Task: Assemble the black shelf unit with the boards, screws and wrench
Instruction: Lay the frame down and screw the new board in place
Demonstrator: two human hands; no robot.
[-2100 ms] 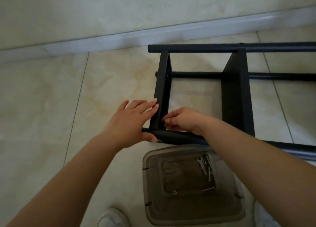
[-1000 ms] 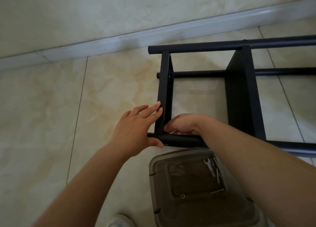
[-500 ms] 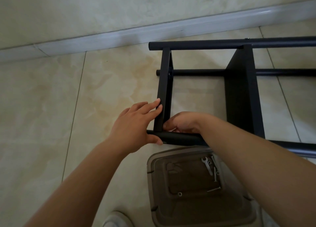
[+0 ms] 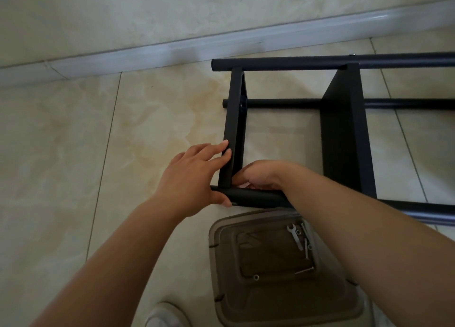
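Note:
The black shelf unit lies on its side on the tiled floor. Its end board (image 4: 232, 129) runs from the far tube (image 4: 295, 64) to the near tube (image 4: 256, 198), and a second board (image 4: 344, 134) stands to the right. My left hand (image 4: 194, 179) presses straight fingers on the end board's outer face, thumb on the near tube. My right hand (image 4: 261, 176) has its fingers curled into the inner corner where board meets tube; what they hold is hidden. A small wrench (image 4: 294, 235) and screws (image 4: 305, 249) lie on a brown plastic lid (image 4: 270, 289).
A washer (image 4: 256, 277) and another screw (image 4: 304, 270) also lie on the lid, just below the near tube. A third tube (image 4: 283, 104) lies low behind the boards. White skirting (image 4: 172, 48) and wall run behind. My shoe (image 4: 162, 317) is at the bottom edge.
Both hands stay at the same near-left corner of the frame. My right hand's fingers have tucked deeper into the joint since the earliest frame. The view has shifted slightly.

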